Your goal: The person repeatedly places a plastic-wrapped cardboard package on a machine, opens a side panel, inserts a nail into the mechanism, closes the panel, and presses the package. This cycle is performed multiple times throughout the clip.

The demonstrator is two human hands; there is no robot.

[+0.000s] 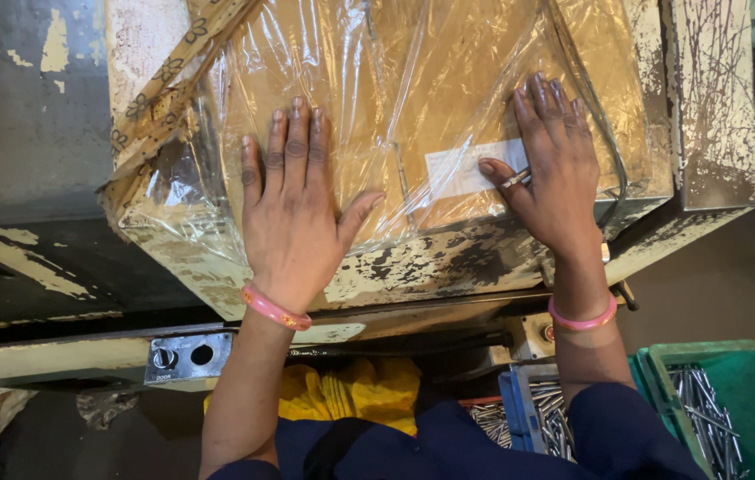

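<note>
Chipped cream paint is flaking off the big metal machine (449,267) that is filling most of the view, with dark bare patches showing along its front edge. Lying on top of it is a brown cardboard sheet (449,80) wrapped in clear plastic film (369,116), which is wrinkling and catching the light; a strip of patterned tape (160,98) is running along its left edge and a white label (462,169) is sitting near the middle.

Both hands are resting flat on the wrapped cardboard, open with palms down and gripping nothing. The left hand (293,209) is pressing on the film near the front left, fingers together and thumb spreading to the side. The right hand (555,173) is lying further right, fingers pointing away, thumb touching the edge of the label. Each wrist is wearing a pink bangle (275,308).

Below the machine, a green crate (751,373) is holding long metal rods (706,413), and just beside it a blue crate (515,396) is holding more of them. A yellow cloth (360,391) is lying under the machine's edge, and a small switch plate (189,356) is sitting on the front rail at the left.
</note>
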